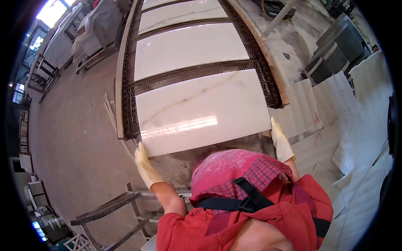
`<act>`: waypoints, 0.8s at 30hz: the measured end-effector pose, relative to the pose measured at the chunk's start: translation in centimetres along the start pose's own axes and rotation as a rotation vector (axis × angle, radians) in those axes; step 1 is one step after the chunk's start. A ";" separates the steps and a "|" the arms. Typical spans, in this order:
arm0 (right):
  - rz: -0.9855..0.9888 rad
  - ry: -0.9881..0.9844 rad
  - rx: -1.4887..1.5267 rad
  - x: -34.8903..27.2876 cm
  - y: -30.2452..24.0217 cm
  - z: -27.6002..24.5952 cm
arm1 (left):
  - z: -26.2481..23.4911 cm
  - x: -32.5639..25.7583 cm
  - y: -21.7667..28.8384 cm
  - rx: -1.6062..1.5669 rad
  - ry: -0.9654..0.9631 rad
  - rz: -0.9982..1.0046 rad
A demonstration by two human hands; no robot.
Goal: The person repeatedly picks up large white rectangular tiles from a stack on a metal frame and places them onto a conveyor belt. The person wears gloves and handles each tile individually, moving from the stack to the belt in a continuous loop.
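A polished white marble slab with brownish veins lies in front of me, its far part on a dark mesh conveyor. Its near edge juts out past the conveyor's end, close to my waist. My left hand, in a pale yellow rubber glove, grips the near left corner. At the near right corner my right hand, gloved alike, holds the slab's short side. Fingers under the stone are hidden on both hands. Light glares off the slab's near left part.
Farther up the conveyor lie a second white slab and more beyond it. A metal rack stands at my lower left. To the right are white foam sheets and grey stacked panels. Wrapped goods stand at far left.
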State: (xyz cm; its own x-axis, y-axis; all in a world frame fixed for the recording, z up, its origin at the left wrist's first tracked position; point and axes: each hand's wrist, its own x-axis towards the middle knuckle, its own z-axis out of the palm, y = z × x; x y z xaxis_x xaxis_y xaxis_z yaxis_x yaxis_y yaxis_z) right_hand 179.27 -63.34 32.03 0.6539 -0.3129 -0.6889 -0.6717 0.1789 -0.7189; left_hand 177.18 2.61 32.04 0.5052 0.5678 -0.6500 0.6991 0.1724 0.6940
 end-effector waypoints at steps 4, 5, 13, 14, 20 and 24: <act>0.220 -0.022 0.256 5.2 5.2 -3.0 | -3.0 2.0 -4.6 -0.331 -0.070 -0.013; 0.279 -0.005 0.307 5.7 6.2 -3.3 | -2.7 2.0 -5.6 -0.434 -0.060 -0.029; 0.235 -0.118 -0.211 6.5 8.2 -2.7 | 1.3 -0.1 -20.1 -0.928 -0.148 -0.164; 0.220 -0.120 -0.290 6.4 8.5 -3.9 | 3.6 -1.6 -20.8 -0.857 -0.150 -0.218; 0.095 -0.268 -0.661 7.0 6.8 -4.7 | 5.6 -8.9 -30.6 -0.378 -0.080 -0.481; 0.119 -0.335 -0.593 8.8 6.0 -7.1 | 8.0 -14.2 -33.0 -0.348 -0.057 -0.525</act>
State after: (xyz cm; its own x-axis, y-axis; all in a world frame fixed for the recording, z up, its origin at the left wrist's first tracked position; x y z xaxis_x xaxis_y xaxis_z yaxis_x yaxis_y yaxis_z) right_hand 178.52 -71.60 22.37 0.5725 -0.0010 -0.8199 -0.7601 -0.3756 -0.5302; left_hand 150.98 -17.57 15.91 0.1720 0.2940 -0.9402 0.6606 0.6736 0.3315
